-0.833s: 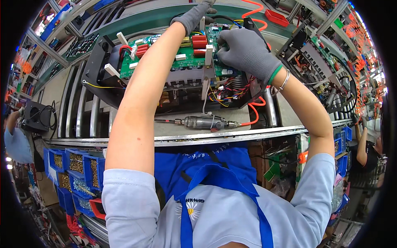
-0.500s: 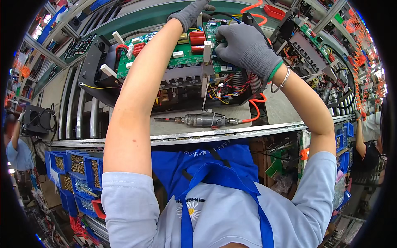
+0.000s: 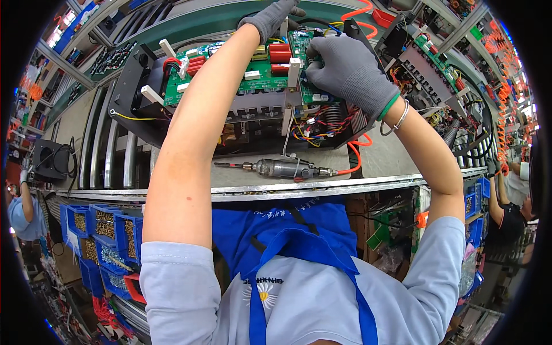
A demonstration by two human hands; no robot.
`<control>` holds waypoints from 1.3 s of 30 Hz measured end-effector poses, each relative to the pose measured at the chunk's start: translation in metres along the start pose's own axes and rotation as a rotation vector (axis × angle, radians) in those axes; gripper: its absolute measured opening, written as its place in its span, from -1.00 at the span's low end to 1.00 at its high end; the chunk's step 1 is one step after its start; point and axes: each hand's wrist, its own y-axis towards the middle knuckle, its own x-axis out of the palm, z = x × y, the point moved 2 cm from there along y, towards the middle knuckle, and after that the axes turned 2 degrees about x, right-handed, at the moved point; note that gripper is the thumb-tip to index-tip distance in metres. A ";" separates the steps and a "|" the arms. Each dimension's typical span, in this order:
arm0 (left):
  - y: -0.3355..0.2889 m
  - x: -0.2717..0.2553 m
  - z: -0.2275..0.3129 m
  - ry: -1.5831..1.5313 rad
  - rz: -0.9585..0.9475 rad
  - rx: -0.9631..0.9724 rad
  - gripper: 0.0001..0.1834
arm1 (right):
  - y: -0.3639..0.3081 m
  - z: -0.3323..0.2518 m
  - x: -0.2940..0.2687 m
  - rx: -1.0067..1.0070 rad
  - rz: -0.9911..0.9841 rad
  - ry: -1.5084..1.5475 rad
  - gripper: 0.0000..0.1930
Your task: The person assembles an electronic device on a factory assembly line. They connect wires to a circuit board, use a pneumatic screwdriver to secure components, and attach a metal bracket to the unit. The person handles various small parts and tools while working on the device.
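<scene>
My right hand (image 3: 351, 72), in a grey glove, is over the right end of a green circuit board (image 3: 270, 82). Its fingers are curled in a closed grip at the smaller board section; what they hold is hidden. My left hand (image 3: 269, 22), also gloved, reaches past the board's far edge near dark cables, its fingers partly cut off by the picture's top. The board, with red components (image 3: 280, 56) and white posts (image 3: 294, 72), sits in a black metal chassis (image 3: 138, 95). A pneumatic screwdriver (image 3: 282, 168) lies in front of the chassis, bit pointing left.
An orange air hose (image 3: 356, 158) runs from the screwdriver. Metal rollers (image 3: 112, 155) stand left, above blue bins of screws (image 3: 105, 227). A second chassis with a board (image 3: 428, 75) is at right. Other people work at both sides, one with an arm (image 3: 495, 192) at right.
The whole view has shifted slightly, with the chassis and both hands a little further right in the picture. My right hand stays at the same board section, fingers still curled.
</scene>
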 end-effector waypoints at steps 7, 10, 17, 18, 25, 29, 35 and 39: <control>0.003 0.001 0.000 -0.033 0.002 -0.038 0.06 | 0.000 0.005 0.002 0.002 0.024 -0.003 -0.77; 0.015 -0.013 -0.013 0.125 -0.011 -0.033 -0.25 | 0.003 -0.002 0.003 -0.067 0.077 0.047 -0.73; 0.019 -0.029 0.041 1.138 0.389 0.151 -0.35 | -0.004 -0.025 -0.019 0.032 -0.154 0.167 -0.68; -0.029 -0.001 0.074 0.998 0.383 0.219 -0.36 | -0.005 0.002 -0.011 0.079 -0.191 0.234 -0.69; -0.339 -0.016 0.076 1.334 1.012 1.083 -0.52 | -0.018 0.006 -0.035 -0.024 0.019 0.419 -0.66; -0.499 -0.087 0.008 1.357 0.966 0.250 -0.48 | -0.086 0.021 -0.054 -0.228 0.487 0.464 -0.67; -0.764 -0.193 -0.072 1.236 1.627 -0.710 -0.44 | -0.166 -0.038 -0.014 0.099 0.589 0.755 -0.71; -0.744 -0.248 -0.051 1.195 1.471 -0.876 -0.46 | -0.170 -0.091 0.019 0.174 0.484 0.946 -0.73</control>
